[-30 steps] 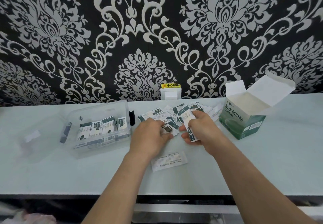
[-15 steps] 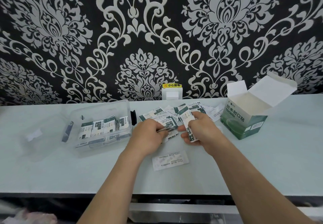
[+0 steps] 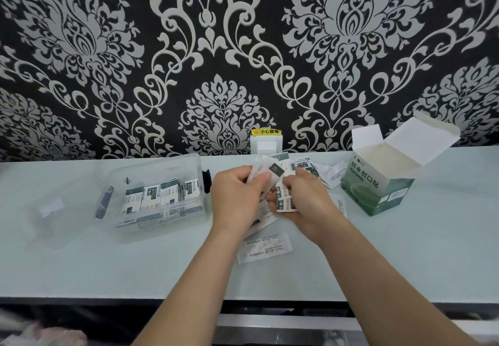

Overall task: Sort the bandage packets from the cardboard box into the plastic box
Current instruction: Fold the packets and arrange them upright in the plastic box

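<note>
Loose white-and-green bandage packets (image 3: 305, 166) lie in a pile at the back of the pale counter. My left hand (image 3: 237, 199) pinches a packet (image 3: 272, 170) lifted off the pile. My right hand (image 3: 305, 197) grips a small stack of packets (image 3: 286, 201) held upright. The clear plastic box (image 3: 162, 167) sits to the left, with several packets standing in a row inside it. The green-and-white cardboard box (image 3: 378, 186) stands at the right, its flaps open. One packet (image 3: 264, 248) lies face down in front of my hands.
The plastic box's clear lid (image 3: 51, 207) lies flat at the far left. A white wall socket (image 3: 266, 144) with a yellow label sits behind the pile. The counter's front edge (image 3: 243, 301) runs below my forearms.
Both hands have risen slightly and moved back over the pile. My left hand has lifted a packet off the counter and brought it up beside the stack in my right hand.
</note>
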Demonstrator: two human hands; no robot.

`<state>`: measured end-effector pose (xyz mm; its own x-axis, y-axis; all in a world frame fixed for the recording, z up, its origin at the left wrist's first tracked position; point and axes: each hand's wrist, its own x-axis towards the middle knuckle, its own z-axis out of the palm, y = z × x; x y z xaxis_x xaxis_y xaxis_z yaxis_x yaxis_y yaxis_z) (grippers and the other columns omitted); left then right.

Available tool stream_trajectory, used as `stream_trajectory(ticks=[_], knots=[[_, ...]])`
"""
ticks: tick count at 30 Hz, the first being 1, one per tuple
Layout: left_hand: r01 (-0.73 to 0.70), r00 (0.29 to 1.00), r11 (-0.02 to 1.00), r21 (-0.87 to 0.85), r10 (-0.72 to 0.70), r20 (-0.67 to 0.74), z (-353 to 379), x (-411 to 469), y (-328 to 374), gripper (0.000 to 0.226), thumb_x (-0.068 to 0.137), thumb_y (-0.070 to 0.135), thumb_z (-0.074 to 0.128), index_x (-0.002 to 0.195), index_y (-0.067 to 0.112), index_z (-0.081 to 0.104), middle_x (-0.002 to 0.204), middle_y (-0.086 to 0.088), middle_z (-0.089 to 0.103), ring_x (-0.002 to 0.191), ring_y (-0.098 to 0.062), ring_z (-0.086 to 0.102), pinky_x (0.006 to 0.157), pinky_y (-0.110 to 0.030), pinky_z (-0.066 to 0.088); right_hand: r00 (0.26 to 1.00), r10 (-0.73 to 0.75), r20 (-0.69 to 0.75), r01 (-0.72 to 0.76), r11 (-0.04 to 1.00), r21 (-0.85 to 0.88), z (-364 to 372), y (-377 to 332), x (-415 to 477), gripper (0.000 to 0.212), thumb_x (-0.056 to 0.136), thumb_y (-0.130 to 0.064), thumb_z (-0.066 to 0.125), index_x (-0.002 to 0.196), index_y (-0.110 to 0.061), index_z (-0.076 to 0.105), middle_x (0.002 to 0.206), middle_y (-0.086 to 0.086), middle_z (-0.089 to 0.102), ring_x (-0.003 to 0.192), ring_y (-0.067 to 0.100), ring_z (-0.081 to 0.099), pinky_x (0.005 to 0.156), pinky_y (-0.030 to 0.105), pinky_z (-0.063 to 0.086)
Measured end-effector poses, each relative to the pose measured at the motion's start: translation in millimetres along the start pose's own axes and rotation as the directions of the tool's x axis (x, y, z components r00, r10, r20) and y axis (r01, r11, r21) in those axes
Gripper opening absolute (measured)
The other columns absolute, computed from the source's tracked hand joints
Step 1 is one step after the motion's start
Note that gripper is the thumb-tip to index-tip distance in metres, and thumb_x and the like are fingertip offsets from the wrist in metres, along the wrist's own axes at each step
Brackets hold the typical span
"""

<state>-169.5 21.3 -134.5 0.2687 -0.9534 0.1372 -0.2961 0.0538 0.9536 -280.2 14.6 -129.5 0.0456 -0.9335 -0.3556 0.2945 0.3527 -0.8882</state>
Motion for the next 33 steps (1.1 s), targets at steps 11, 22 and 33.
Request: stream_trajectory(ticks=[11, 22, 33], knots=[[0.292, 0.946, 0.676, -0.677, -0.307, 0.102, 4, -3, 20, 0.012, 0.091, 0.003, 0.06, 0.092, 0.007, 0.072, 0.085, -0.011, 0.075, 0.069, -0.023, 0.072, 0.054, -0.037, 0.059, 0.969, -0.242, 0.052, 0.247, 0.962, -0.116, -8, 4, 4, 0.009, 0.089, -0.003, 0.064, 0.096, -0.008, 0.067, 0.074, 0.006, 0.069, 0.054, 0.011, 0.052, 0.048, 0.024, 0.044], [0.113, 0.912, 0.975, -0.192, -0.025, 0.409, -9, -3, 16, 0.043, 0.09, -0.006, 0.046, 0.086, 0.021, 0.08, 0.118, 0.001, 0.069, 0.115, -0.011, 0.06, 0.106, -0.037, 0.043, 0.983, -0.057, 0.173, 0.038, 0.993, 0.115, -31, -15, 5, 0.014, 0.09, -0.007, 0.062, 0.103, -0.007, 0.066, 0.085, 0.009, 0.064, 0.055, 0.009, 0.051, 0.045, 0.017, 0.044], [0.163, 0.899, 0.973, -0.16, -0.08, 0.43, -14, -2, 14, 0.041, 0.078, -0.005, 0.043, 0.076, 0.013, 0.079, 0.089, -0.005, 0.076, 0.093, -0.021, 0.069, 0.085, -0.032, 0.056, 0.983, -0.054, 0.177, 0.055, 0.998, -0.002, -28, -12, 7, 0.018, 0.095, -0.016, 0.059, 0.11, -0.008, 0.066, 0.086, 0.008, 0.068, 0.061, 0.013, 0.052, 0.05, 0.022, 0.047]])
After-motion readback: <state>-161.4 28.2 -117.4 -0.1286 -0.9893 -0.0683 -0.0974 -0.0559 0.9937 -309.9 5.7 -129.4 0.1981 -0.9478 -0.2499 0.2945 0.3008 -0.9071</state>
